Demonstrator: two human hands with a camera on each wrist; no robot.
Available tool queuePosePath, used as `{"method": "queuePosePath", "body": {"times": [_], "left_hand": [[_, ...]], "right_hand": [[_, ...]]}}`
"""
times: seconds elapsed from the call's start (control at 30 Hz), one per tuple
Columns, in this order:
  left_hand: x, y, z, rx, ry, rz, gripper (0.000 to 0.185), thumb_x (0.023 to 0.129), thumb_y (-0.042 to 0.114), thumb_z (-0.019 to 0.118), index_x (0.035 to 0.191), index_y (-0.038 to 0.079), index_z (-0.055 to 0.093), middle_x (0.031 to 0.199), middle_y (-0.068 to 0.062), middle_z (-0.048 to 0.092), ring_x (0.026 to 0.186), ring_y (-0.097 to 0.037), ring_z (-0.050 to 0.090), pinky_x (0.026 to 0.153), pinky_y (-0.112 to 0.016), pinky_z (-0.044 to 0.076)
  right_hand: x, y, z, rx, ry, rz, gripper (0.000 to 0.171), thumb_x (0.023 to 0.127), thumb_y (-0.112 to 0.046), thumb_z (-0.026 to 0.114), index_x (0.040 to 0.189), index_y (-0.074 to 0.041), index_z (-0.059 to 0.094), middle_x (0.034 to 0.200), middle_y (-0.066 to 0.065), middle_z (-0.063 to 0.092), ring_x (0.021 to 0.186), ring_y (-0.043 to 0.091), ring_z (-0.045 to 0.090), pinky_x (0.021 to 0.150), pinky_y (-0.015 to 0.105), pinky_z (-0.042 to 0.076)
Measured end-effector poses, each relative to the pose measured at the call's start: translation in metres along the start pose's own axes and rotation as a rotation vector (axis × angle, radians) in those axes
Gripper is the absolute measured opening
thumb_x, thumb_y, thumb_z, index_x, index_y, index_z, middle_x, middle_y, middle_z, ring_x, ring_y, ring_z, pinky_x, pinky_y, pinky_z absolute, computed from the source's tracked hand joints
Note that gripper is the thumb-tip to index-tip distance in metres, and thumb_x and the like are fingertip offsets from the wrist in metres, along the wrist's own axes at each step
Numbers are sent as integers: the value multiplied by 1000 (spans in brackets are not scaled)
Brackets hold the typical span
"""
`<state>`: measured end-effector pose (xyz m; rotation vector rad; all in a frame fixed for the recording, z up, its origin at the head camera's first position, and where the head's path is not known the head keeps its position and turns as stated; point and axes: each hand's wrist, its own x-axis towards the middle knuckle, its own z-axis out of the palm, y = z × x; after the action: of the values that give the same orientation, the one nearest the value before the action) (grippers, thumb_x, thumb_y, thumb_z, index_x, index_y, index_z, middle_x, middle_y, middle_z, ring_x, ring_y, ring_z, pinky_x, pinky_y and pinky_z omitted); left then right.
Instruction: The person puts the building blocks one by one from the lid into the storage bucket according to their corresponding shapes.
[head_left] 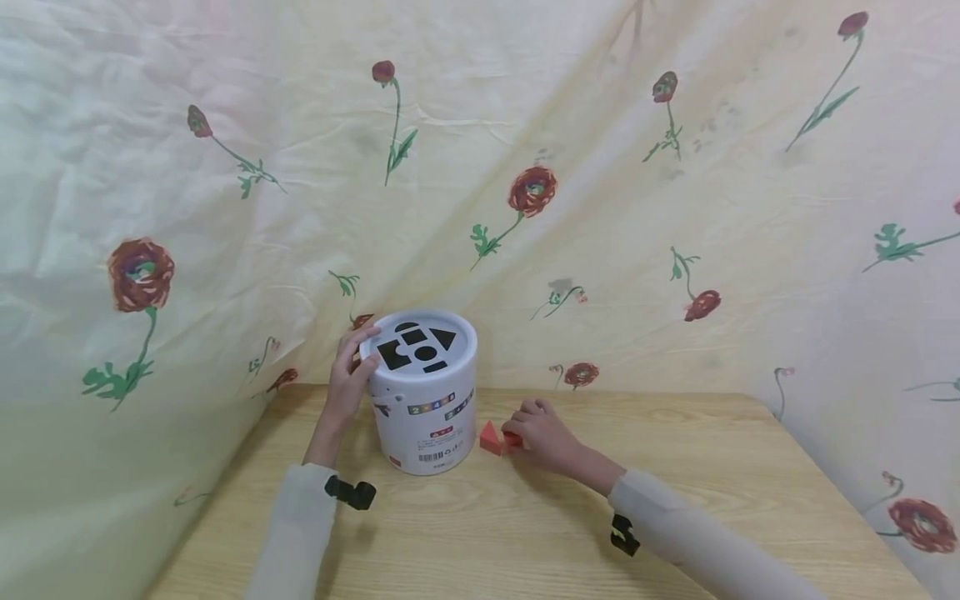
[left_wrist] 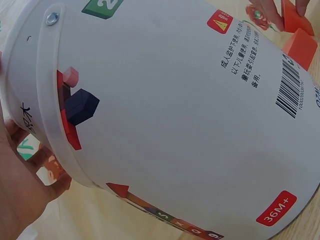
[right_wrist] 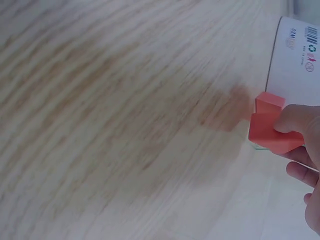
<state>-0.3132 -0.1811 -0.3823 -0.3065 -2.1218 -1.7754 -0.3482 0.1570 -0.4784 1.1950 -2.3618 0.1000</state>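
Note:
A white bucket (head_left: 425, 406) with shape-cut holes in its lid (head_left: 418, 343) stands on the wooden table (head_left: 525, 533). My left hand (head_left: 357, 360) holds it by the left side, fingers curled over the lid's rim. In the left wrist view the bucket wall (left_wrist: 170, 115) fills the frame, with my palm (left_wrist: 17, 195) at the lower left. My right hand (head_left: 522, 427) rests on the table just right of the bucket and pinches a red block (head_left: 512, 441). An orange triangular block (head_left: 489, 437) lies beside it. The right wrist view shows the red block (right_wrist: 269, 129) under my fingers (right_wrist: 300, 122).
Flowered cloth (head_left: 525, 183) hangs close behind and on both sides of the table. The table's right edge (head_left: 847, 492) lies well right of my right hand. Bare wood (right_wrist: 110, 125) stretches in front of the block.

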Motion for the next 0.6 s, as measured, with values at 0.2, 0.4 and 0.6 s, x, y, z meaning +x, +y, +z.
{"method": "queuePosePath", "body": {"times": [0.2, 0.4, 0.6], "left_hand": [[2, 0, -1, -12, 1, 18, 52, 98, 15, 50, 148, 1, 47, 164, -13, 29, 148, -32, 29, 122, -57, 26], [1, 1, -1, -3, 3, 4, 51, 98, 16, 49, 148, 2, 48, 165, -12, 29, 149, -31, 28, 123, -57, 25], [0, 2, -1, 0, 2, -5, 52, 99, 17, 49, 148, 4, 48, 166, -11, 27, 150, -31, 26, 124, -58, 23]], "right_hand": [[-1, 1, -13, 27, 16, 54, 27, 77, -9, 86, 102, -9, 77, 95, 1, 75, 92, 21, 55, 89, 50, 48], [5, 3, -36, 76, 158, 125, 40, 74, -1, 87, 112, -6, 76, 104, 8, 74, 96, 26, 58, 87, 51, 47], [18, 3, -58, 182, 331, 160, 40, 77, 2, 84, 115, -4, 74, 108, 10, 73, 99, 29, 55, 84, 48, 40]]}}
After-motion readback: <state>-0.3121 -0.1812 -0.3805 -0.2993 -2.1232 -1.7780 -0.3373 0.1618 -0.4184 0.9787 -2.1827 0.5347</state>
